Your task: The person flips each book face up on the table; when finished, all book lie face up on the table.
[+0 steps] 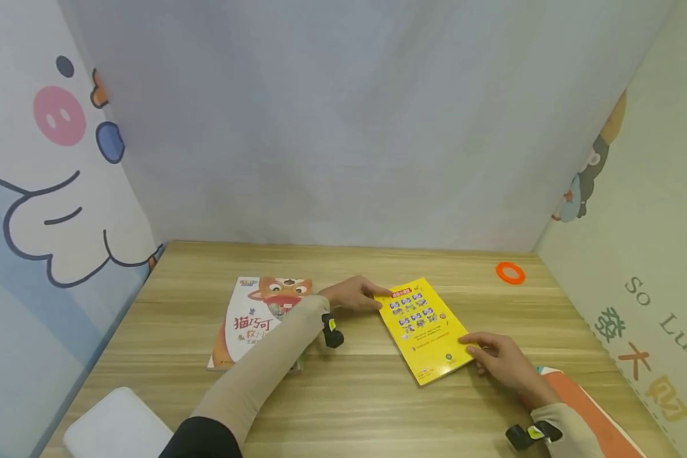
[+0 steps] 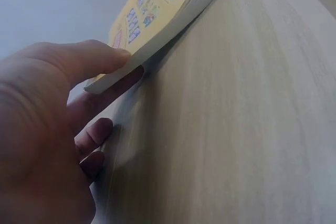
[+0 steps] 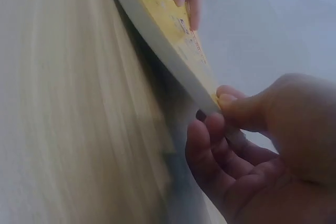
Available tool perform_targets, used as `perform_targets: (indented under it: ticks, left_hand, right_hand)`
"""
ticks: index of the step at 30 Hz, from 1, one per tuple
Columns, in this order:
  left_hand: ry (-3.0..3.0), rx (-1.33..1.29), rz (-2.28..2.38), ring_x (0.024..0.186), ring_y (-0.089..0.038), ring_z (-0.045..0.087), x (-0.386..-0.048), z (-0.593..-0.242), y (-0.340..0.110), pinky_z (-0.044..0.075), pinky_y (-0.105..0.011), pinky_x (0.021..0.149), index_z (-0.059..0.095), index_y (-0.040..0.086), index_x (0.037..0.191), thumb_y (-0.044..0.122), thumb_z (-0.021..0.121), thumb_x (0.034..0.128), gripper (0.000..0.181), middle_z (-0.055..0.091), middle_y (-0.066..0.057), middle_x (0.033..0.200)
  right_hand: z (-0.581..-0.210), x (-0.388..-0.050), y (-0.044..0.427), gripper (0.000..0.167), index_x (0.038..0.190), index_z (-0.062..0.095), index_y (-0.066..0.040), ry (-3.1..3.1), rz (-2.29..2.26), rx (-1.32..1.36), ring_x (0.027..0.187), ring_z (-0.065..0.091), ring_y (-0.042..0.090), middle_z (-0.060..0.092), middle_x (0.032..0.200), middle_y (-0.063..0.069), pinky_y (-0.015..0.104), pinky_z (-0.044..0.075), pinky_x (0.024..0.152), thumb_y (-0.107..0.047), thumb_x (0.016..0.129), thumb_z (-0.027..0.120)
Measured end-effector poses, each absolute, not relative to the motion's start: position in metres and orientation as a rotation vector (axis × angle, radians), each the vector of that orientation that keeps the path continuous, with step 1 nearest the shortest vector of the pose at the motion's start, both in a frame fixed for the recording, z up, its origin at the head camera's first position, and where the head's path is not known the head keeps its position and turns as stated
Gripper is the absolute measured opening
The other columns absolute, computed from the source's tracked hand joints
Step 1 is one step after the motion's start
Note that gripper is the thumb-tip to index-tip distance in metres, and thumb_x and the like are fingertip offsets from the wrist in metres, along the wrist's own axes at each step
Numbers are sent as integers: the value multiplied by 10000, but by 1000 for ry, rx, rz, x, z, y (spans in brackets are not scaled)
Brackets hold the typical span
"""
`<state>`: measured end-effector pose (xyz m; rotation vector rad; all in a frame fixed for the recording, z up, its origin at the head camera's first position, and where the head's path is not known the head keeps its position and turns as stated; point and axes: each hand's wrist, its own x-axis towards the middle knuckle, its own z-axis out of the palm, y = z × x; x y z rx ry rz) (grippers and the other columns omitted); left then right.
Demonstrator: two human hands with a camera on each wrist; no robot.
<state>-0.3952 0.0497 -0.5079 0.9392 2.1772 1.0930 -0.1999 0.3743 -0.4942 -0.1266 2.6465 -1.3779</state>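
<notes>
Here's the yellow book (image 1: 418,337), mid-tabletop (image 1: 343,407), slanted, printed cover facing up, and both hands are on it! The left hand (image 1: 352,294) comes in from ten o'clock, its grip pinching the corner, thumb on the cover and a finger underneath. Over at four o'clock, the right hand (image 1: 506,364) has the opposite edge, thumb above, fingertips below. Daylight under both pinched edges, that's clear from the wrist views; whether any part touches the wood, I can't tell.

Round the clock from the yellow book: an orange ring (image 1: 512,280) lies well apart at two; a red cover (image 1: 586,410) at four, partly behind the right sleeve (image 1: 575,432); a white object (image 1: 117,426) at eight; and the white book (image 1: 243,318) at nine, part-hidden by the left sleeve (image 1: 269,362).
</notes>
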Motion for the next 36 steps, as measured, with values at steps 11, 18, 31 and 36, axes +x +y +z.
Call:
perform_targets:
  ticks: [11,18,31,36]
  left_hand:
    - [2144,944,1094,694,-86,430,-394,-504,53,353,-203,616,606,201,1446,186,657,1010,439,594,-112,1490]
    - [2094,956,1131,1368,-199,527,-398,-506,51,433,-342,1099,590,203,1462,187,673,1001,469,527,-76,1562]
    - [2083,944,1178,935,-79,602,-396,-508,46,448,-211,817,642,160,1404,175,729,960,453,601,-91,1488]
    - [2091,921,1203,927,-79,649,-393,-510,42,463,-211,767,646,160,1401,174,734,956,453,602,-91,1485]
  right_hand:
    - [-488,-198,372,385,1371,607,34,2615,-1399,31,659,533,63,610,1307,230,228,489,598,-125,1020,622]
    - [-493,-200,378,400,1365,614,11,2626,-1396,-36,618,506,57,618,962,89,225,472,562,-192,1022,638]
    - [-496,-197,381,496,1456,546,-26,2662,-1364,-178,761,550,83,538,1460,276,221,483,645,-165,995,669]
    - [-492,-195,379,515,1495,505,-46,2641,-1339,-253,856,579,88,454,1556,271,225,498,704,-135,1006,642]
